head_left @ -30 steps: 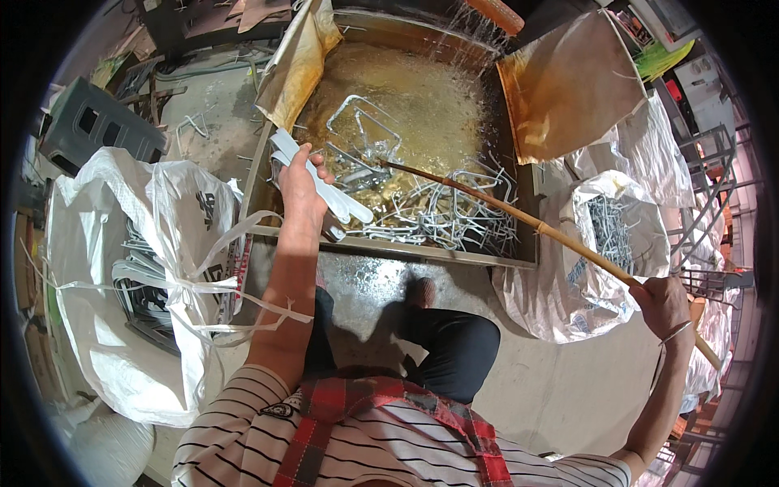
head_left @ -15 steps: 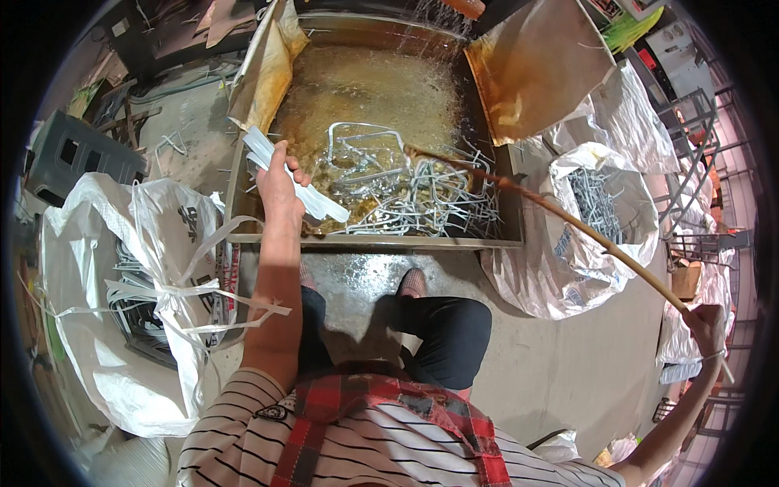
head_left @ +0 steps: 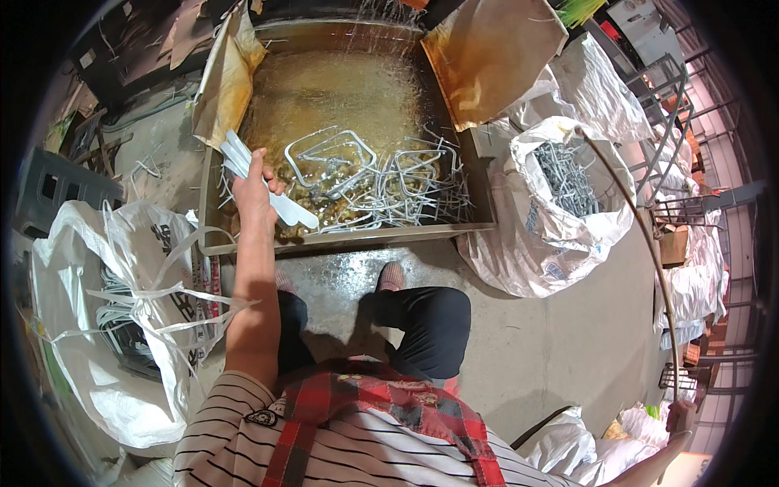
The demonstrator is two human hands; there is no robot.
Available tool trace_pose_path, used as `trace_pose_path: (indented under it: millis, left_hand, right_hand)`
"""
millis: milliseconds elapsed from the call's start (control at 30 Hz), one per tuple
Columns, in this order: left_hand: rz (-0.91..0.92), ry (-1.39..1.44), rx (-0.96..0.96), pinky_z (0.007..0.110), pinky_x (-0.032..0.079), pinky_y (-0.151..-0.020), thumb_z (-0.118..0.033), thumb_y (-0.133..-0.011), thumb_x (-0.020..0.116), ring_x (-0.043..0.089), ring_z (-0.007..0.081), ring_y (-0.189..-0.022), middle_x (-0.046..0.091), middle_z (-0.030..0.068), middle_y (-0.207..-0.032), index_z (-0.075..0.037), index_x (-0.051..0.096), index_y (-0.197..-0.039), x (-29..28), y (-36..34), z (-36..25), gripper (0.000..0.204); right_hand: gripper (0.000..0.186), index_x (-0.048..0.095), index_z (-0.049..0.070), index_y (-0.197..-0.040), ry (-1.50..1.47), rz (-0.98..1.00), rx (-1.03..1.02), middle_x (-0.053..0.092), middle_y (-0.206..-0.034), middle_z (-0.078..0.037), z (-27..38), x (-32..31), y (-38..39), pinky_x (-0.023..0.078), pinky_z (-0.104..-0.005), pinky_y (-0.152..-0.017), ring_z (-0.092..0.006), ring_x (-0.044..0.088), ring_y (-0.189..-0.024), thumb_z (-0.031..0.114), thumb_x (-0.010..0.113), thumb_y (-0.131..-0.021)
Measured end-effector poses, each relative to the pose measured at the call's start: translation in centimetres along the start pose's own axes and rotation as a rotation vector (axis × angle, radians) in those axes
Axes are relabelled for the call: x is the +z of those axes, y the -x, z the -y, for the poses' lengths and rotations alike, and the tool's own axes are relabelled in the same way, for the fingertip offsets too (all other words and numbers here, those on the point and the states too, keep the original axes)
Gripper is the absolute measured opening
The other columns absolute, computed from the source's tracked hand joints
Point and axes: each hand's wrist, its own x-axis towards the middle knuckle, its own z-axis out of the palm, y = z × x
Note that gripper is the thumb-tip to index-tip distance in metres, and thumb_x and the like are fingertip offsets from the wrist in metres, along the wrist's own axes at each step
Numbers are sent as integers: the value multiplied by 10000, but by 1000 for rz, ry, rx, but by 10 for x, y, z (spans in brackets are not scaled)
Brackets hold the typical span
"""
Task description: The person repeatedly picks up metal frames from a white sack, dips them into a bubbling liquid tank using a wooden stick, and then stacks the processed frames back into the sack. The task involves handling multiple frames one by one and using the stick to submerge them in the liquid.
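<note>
My left hand (head_left: pixel 256 193) is closed round a bundle of flat, pale silvery strips (head_left: pixel 295 214) above the near left corner of a shallow metal tank (head_left: pixel 349 236). Murky brown water (head_left: pixel 333 93) fills the tank, and a tangle of bent silvery metal rods (head_left: pixel 406 191) lies at its near side, some sticking out. Far out at the lower right, my right hand (head_left: pixel 682 417) grips the end of a long, thin brown stick (head_left: pixel 661 268). The stick rises past the right-hand sack and curves toward the tank, with its tip clear of the water.
A white woven sack (head_left: pixel 81 243) with bent metal pieces stands left of the tank. Another sack (head_left: pixel 560 256), filled with small grey metal pieces (head_left: pixel 568 178), stands at its right. Stained sheets (head_left: pixel 495 57) flank the tank's far part, where water falls in. Concrete floor (head_left: pixel 544 349) lies below.
My right hand has moved down and back, drawing the stick's tip off the rods and out of the tank. The rods have shifted. The left hand keeps the strips.
</note>
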Motion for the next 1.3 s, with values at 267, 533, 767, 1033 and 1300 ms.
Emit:
trace_pose_path:
  millis: [267,533,767,1033,1300]
  left_hand:
    - [117,-119,44,239,345,-394,-247,-889,549,403,93,-444,461,17,-627,-29,546,-1035,19,12,5,263]
    - [113,-133,13,234,335,-394,-250,-882,560,407,97,-452,468,21,-635,-22,553,-1021,19,12,9,267]
    - [128,-178,-20,240,337,-416,-240,-896,541,391,87,-462,460,9,-644,-34,541,-1032,25,15,15,246]
    - [43,-228,-41,227,330,-402,-247,-891,544,393,88,-455,460,14,-634,-33,544,-1002,32,15,14,241]
    - [-27,-288,-60,234,334,-395,-250,-899,535,395,96,-448,469,21,-618,-20,541,-998,34,8,13,250]
  right_hand:
    - [357,512,21,-535,18,-120,-19,419,-392,-21,-18,54,-92,270,-248,-290,-109,390,-293,275,665,-733]
    - [291,608,-40,-837,669,-512,-550,595,-722,-170,10,159,-148,477,-375,-670,-354,573,-701,249,620,-804]
    - [322,592,7,-1020,-180,290,-964,611,-933,-98,245,376,-23,503,-255,-658,-167,623,-784,-101,544,-720]
    - [192,659,9,-888,-136,234,-691,657,-748,-154,335,654,-108,505,-342,-653,-257,647,-708,125,634,-737]
    - [437,361,124,-1286,685,63,-1195,386,-1332,-50,353,759,-148,370,-468,-951,-235,381,-1196,105,412,-852]
